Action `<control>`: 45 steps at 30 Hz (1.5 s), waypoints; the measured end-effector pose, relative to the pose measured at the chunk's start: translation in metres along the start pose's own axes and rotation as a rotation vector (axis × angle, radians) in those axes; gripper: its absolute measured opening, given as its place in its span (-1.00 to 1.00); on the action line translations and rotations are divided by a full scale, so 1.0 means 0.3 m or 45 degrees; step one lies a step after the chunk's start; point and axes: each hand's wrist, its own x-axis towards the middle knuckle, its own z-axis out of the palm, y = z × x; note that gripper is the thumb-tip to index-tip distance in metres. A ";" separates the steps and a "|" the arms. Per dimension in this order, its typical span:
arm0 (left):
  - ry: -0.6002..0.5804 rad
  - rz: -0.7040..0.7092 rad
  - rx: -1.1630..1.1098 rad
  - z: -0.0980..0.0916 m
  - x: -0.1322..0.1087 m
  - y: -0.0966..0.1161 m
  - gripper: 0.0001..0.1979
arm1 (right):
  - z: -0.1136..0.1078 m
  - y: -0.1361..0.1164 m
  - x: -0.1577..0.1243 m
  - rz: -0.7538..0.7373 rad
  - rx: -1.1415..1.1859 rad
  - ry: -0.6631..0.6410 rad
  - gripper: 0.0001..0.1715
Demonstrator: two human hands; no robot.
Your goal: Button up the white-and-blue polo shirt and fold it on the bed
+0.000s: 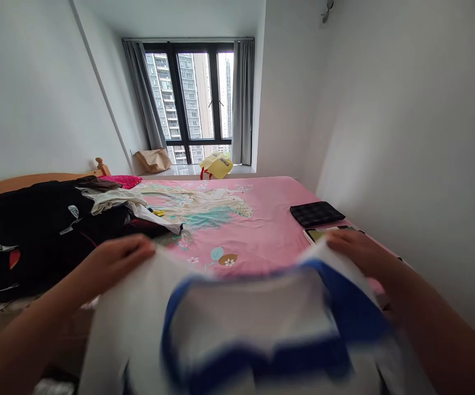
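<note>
A white shirt with a blue collar (307, 356) hangs stretched between my two hands, blurred by motion in its lower part. My left hand (124, 257) is closed on the cloth at one shoulder. At the opposite shoulder, my right hand (350, 246) grips the fabric in the same way. The neck opening faces up towards me. Below, the shirt runs out of the picture, so its lower end is hidden. Beyond it lies the pink flowered bed sheet (270, 211).
A heap of mostly black clothes (35, 214) covers the bed's left side. On the right lie a folded dark plaid cloth (317, 213) and another flat folded item (313, 236). A yellow bag (217, 165) and a brown paper bag (155, 161) sit by the window.
</note>
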 end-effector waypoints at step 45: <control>-0.444 -0.987 -0.302 0.413 -0.697 -0.472 -0.49 | 0.613 0.750 -0.546 0.663 0.415 -0.076 -0.55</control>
